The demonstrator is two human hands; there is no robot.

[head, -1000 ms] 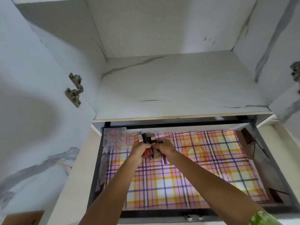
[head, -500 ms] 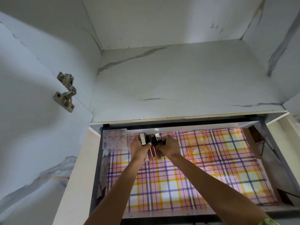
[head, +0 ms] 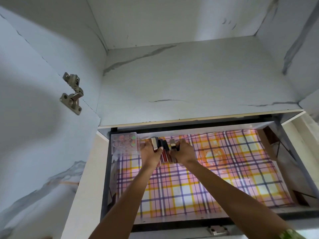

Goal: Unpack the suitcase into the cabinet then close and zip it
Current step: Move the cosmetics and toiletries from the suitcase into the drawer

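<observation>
Right, I've got both hands reaching into the far left part of the drawer (head: 293, 163), the one with the plaid liner (head: 198, 187). Left hand (head: 149, 155) and right hand (head: 183, 152) are cupped on either side of a small bundle of lipstick tubes (head: 165, 151), fingers curled in and squeezing the bundle between them. Tubes lie with their long axis running near to far, dark and metallic caps pointing at the drawer's far wall, reddish barrels trailing back toward me under the palms.

What matters now: the clear box of small pots (head: 125, 144) sits just left of the bundle, tucked in the far left corner, and my left hand is touching or nearly touching its side — can't tell which. So the bundle wants setting down beside that box, and the left hand is the nearer one to it. I reckon both hands just open and draw back toward me, with care not to roll the tubes.
</observation>
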